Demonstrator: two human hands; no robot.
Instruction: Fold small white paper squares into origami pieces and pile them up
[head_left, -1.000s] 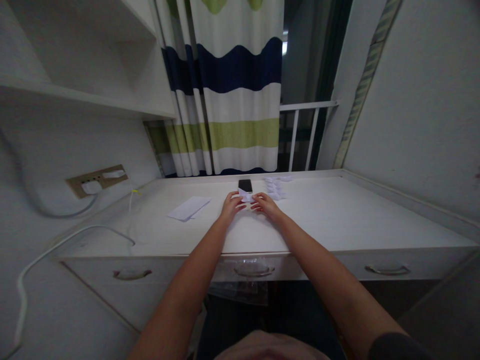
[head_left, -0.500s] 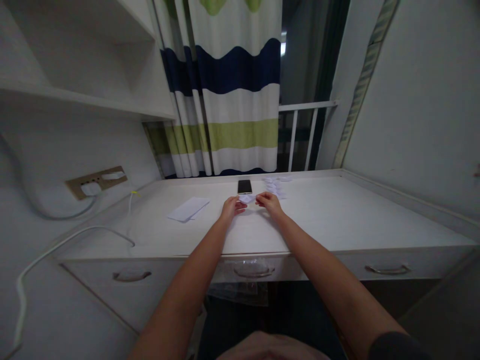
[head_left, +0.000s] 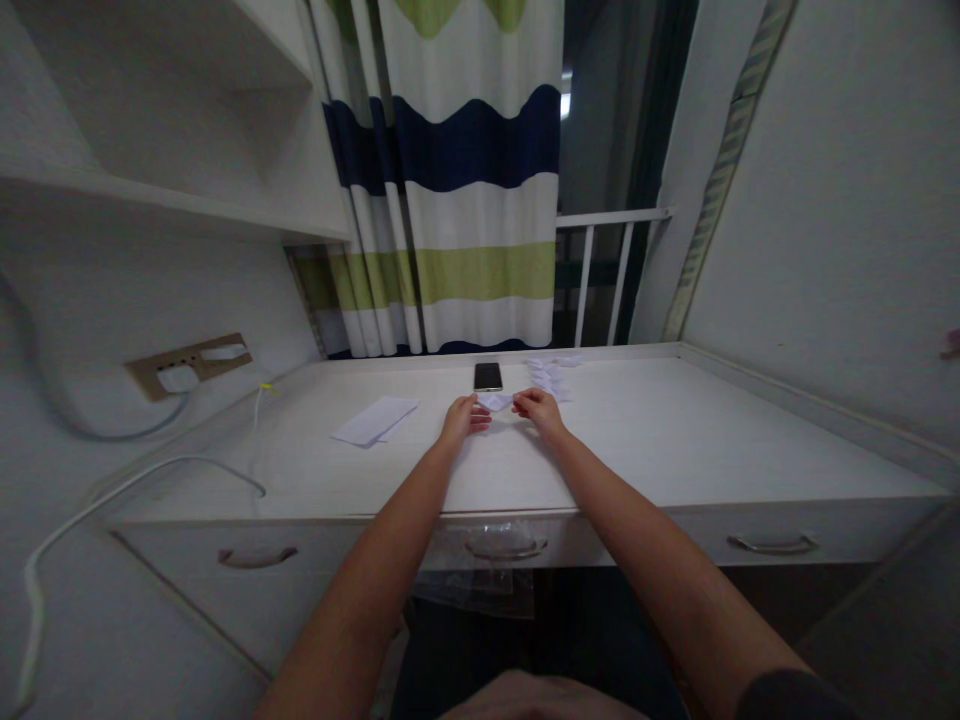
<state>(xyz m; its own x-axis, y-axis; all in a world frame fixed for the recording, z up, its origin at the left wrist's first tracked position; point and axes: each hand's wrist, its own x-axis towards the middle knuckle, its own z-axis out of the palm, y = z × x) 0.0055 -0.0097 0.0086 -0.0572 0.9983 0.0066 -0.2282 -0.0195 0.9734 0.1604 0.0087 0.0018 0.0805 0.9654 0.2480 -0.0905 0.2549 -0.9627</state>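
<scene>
Between my hands, just above the white desk (head_left: 637, 440), is a small piece of folded white paper (head_left: 495, 402). My left hand (head_left: 463, 418) pinches its left end, thumb on top and the other fingers loosely curled below. At the right end, the fingertips of my right hand (head_left: 536, 408) are closed on the paper. A dark phone (head_left: 488, 377) lies flat just beyond the paper. Several small folded paper pieces (head_left: 546, 378) lie in overlapping rows behind my right hand. To the left of my left hand rests a stack of white paper sheets (head_left: 375, 420).
A white cable (head_left: 187, 460) loops over the desk's left side, near a wall socket (head_left: 187, 368). Drawers with metal handles (head_left: 772, 543) line the front edge. A striped curtain (head_left: 480, 220) hangs behind, and a shelf (head_left: 187, 200) juts out at upper left.
The view has shifted very slightly. Both hands keep their hold on the folded paper, whose face now shows a little more toward me.
</scene>
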